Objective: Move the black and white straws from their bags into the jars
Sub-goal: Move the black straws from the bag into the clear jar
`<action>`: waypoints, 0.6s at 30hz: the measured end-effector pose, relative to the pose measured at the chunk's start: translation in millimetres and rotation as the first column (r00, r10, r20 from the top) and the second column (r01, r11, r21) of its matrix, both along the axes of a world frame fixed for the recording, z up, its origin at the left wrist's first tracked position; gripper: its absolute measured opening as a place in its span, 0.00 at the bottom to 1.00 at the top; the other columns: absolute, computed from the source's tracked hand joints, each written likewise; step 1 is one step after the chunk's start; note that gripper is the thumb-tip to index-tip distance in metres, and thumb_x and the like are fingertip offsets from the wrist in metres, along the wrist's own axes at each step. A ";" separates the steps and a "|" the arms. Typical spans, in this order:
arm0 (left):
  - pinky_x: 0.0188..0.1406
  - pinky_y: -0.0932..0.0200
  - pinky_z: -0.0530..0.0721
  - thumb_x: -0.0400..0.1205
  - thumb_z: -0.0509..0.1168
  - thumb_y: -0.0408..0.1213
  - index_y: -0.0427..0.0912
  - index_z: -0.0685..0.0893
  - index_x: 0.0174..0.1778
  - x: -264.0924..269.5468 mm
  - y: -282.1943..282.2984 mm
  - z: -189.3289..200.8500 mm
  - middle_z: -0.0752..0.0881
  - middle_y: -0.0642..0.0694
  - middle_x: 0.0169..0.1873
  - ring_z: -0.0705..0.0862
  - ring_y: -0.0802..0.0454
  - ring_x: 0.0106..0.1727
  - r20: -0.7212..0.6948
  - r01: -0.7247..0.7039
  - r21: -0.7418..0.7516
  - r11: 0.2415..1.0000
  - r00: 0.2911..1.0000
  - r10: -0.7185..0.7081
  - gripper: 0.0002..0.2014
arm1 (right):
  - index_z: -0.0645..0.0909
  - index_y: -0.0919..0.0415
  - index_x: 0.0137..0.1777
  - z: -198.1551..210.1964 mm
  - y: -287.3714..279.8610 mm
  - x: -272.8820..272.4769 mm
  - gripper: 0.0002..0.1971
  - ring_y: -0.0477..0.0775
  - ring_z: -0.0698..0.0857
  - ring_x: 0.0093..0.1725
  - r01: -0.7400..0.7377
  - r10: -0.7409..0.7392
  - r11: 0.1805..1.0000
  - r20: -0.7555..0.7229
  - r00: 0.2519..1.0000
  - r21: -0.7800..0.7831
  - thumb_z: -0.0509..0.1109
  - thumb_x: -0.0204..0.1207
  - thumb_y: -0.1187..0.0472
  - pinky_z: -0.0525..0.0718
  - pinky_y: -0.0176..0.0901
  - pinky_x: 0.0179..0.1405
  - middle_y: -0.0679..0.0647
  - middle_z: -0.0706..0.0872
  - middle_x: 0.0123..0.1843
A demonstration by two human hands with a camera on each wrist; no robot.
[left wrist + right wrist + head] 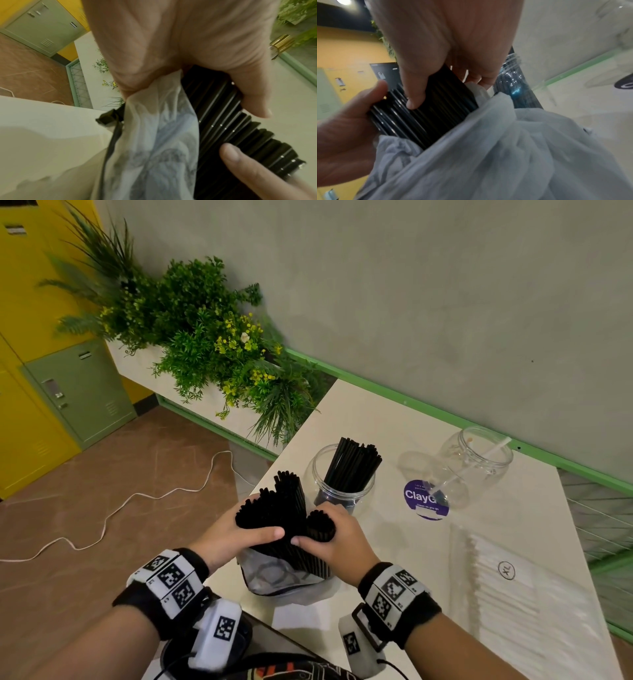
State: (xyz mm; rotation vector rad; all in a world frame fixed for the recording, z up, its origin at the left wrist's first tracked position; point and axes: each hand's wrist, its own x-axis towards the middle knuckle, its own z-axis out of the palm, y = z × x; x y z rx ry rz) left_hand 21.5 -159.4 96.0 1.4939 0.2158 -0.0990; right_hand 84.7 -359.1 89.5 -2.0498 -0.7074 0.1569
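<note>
A planter of green foliage with yellow flowers [212, 344] stands beyond the grip, up-left; a white cable [113, 508] trails over the brown floor left of it — yellow and green lockers [78, 392] farther left; a purple sticker [424, 501] lies right.

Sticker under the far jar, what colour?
Purple with white lettering; the sticker shows best in the head view.

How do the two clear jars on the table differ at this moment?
The near jar holds a thick bundle of black straws leaning inside it; the far jar holds only a single white straw. The near jar stands just beyond both hands; the far jar sits further right, near the green wall trim, partly over a purple sticker. Both are transparent, upright and lidless.
</note>
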 end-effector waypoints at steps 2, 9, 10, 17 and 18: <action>0.50 0.66 0.82 0.42 0.84 0.63 0.48 0.82 0.59 1.4 0.0 0.4 0.91 0.53 0.51 0.88 0.57 0.55 -0.006 -0.006 0.000 1.000 1.000 0.006 0.48 | 0.79 0.58 0.38 3.3 -3.1 0.0 0.20 0.53 0.78 0.47 0.042 -0.040 0.998 -0.027 0.999 0.051 0.75 0.64 0.41 0.77 0.42 0.47 0.48 0.80 0.38; 0.62 0.56 0.79 0.42 0.83 0.65 0.54 0.84 0.57 5.3 1.9 2.3 0.90 0.56 0.52 0.87 0.58 0.56 -0.012 -0.015 0.040 0.999 1.000 0.016 0.46 | 0.78 0.69 0.41 56.4 -10.3 1.6 0.08 0.52 0.83 0.39 0.129 -0.061 0.937 -0.213 0.975 0.323 0.75 0.75 0.67 0.81 0.37 0.43 0.63 0.84 0.37; 0.61 0.57 0.79 0.41 0.82 0.66 0.55 0.84 0.56 5.7 1.5 3.2 0.90 0.57 0.51 0.88 0.59 0.55 -0.014 -0.012 0.047 0.999 1.000 0.013 0.45 | 0.78 0.68 0.43 66.3 -10.1 2.4 0.06 0.54 0.85 0.41 0.146 -0.073 0.918 -0.204 0.976 0.370 0.73 0.75 0.69 0.83 0.40 0.47 0.62 0.85 0.38; 0.64 0.54 0.79 0.42 0.82 0.66 0.54 0.85 0.56 7.8 2.7 5.9 0.91 0.55 0.51 0.88 0.57 0.55 -0.025 -0.001 0.088 0.996 1.000 0.004 0.45 | 0.71 0.63 0.52 128.2 -15.3 20.1 0.09 0.59 0.90 0.46 0.220 -0.104 0.800 -0.233 0.967 0.559 0.67 0.79 0.75 0.86 0.63 0.57 0.56 0.88 0.41; 0.64 0.54 0.79 0.42 0.82 0.66 0.53 0.85 0.56 8.0 3.5 5.5 0.91 0.54 0.51 0.88 0.57 0.55 -0.029 -0.005 0.090 0.996 1.000 0.008 0.45 | 0.71 0.62 0.52 135.1 -16.9 23.2 0.09 0.59 0.90 0.47 0.220 -0.104 0.795 -0.230 0.968 0.566 0.66 0.79 0.75 0.85 0.65 0.57 0.56 0.88 0.42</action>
